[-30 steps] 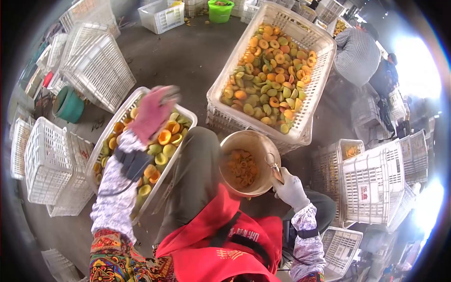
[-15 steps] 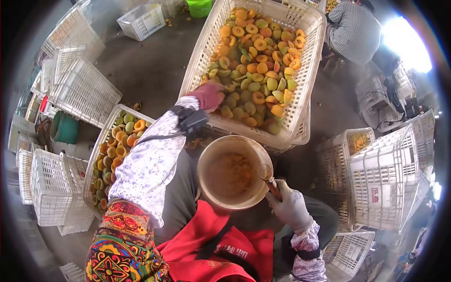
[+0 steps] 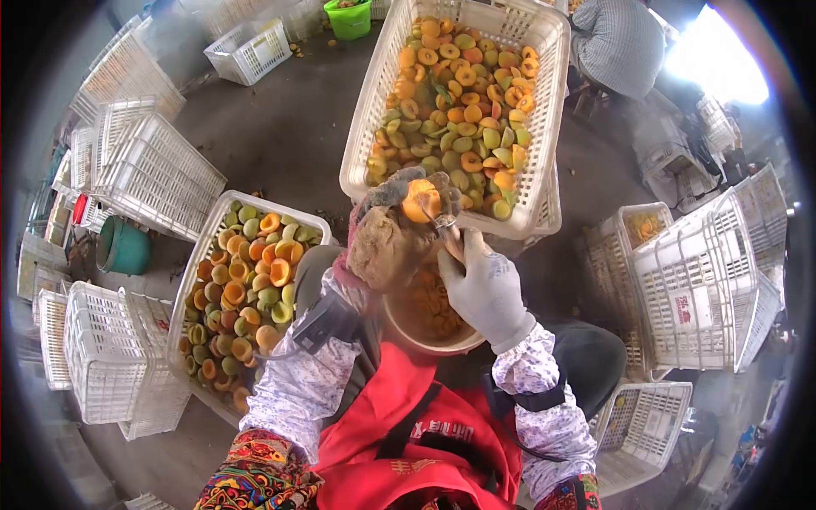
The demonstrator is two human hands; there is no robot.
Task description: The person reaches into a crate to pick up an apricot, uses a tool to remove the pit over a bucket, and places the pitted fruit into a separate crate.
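Gripping an orange fruit piece [image 3: 422, 201], the left hand [image 3: 382, 242], in a soiled glove, is partly closed, its fingers curled around the piece. The right hand [image 3: 486, 293], in a pale glove, is closed around the handle of a small metal-ended tool [image 3: 453, 242]; the metal end meets the near side of the piece. Whether it has entered the flesh cannot be told.

Both hands are over the far part of a round bucket [image 3: 435, 347], hiding much of its rim. The near rim is exposed; orange pieces lie inside, well below it. The bucket sits between the wearer's legs, close to the red apron [image 3: 416, 425].

Beyond the hands, the large crate [image 3: 361, 161] rests on another crate and holds fruit halves. Its near edge lies close to the left hand's fingers; contact cannot be confirmed. On the left, the smaller crate [image 3: 180, 327] of fruit halves has its right rim beside the wearer's leg.

Bare floor [image 3: 263, 136] opens between the two fruit crates and widens beyond them. On the right, a narrower strip of floor separates the bent knee from the stacked crates [image 3: 688, 289].
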